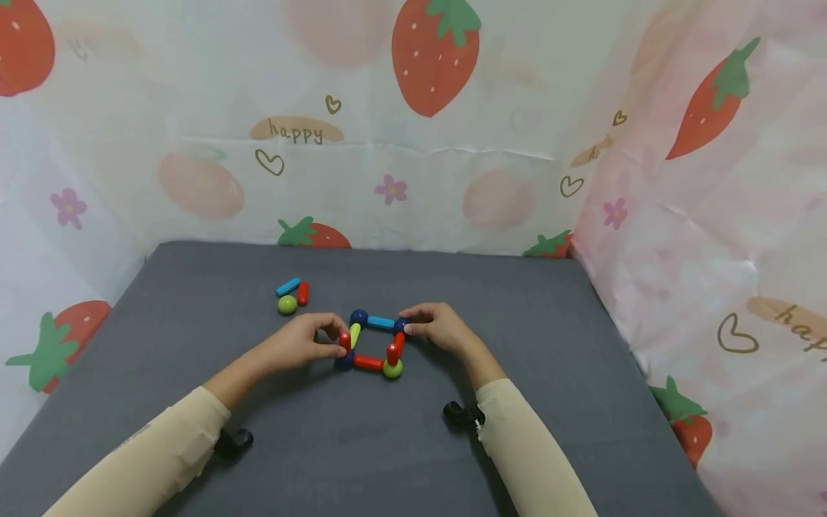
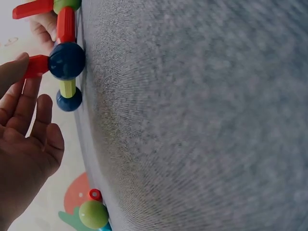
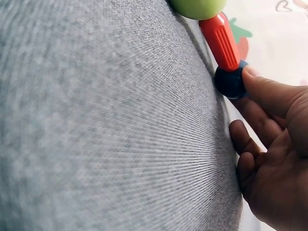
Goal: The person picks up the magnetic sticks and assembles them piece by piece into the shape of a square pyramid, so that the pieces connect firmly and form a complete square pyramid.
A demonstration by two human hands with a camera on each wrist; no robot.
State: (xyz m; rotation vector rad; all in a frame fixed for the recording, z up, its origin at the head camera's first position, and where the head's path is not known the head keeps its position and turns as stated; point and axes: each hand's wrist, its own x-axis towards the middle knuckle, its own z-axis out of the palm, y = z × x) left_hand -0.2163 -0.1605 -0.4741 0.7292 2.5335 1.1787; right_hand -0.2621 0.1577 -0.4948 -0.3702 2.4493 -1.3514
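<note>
On the grey cloth, balls and sticks form a four-sided frame. My left hand (image 1: 300,339) pinches a red stick (image 2: 37,66) that stands up from the dark blue ball (image 2: 67,61) at the near left corner. With thumb and fingers, my right hand (image 1: 444,330) holds the dark blue ball (image 3: 231,83) at the far right corner. A second upright red stick (image 1: 392,354) tops the green ball (image 1: 393,370) near right. Between corners lie a light blue stick (image 1: 381,323), a yellow-green stick (image 1: 354,335) and two red sticks, front (image 1: 368,363) and right (image 3: 220,41). Another dark blue ball (image 1: 359,317) marks the far left corner.
Left of and behind the frame lie a loose blue stick (image 1: 288,286), a loose red stick (image 1: 303,293) and a loose green ball (image 1: 287,305). The grey table cloth (image 1: 362,459) reaches a strawberry-print curtain (image 1: 413,194) at the back and sides.
</note>
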